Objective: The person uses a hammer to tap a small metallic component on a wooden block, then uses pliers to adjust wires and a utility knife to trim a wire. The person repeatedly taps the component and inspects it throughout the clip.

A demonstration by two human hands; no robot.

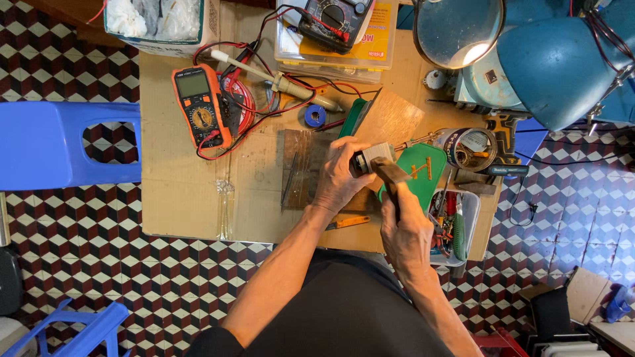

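We see the left hand (338, 173) with its fingers (349, 147) wrapped tight around a small grey motor (372, 157), holding it just above a dark wooden board (301, 165) on the desk (185, 198). The right hand (405, 231) grips the handle of a hammer (390, 177), whose head sits right against the motor, touching the left fingers' side. Just beyond the right fingers lies a green case (423, 173), and past it stands a tin can (471, 149) with a soldering iron (423, 139) pointing toward the motor. Well to the left of the left fingers rests an orange multimeter (198, 106) with red and black leads (264, 119). A small orange cutter (347, 222) lies near the left wrist, and a tray of tools (453, 228) sits beside the right hand
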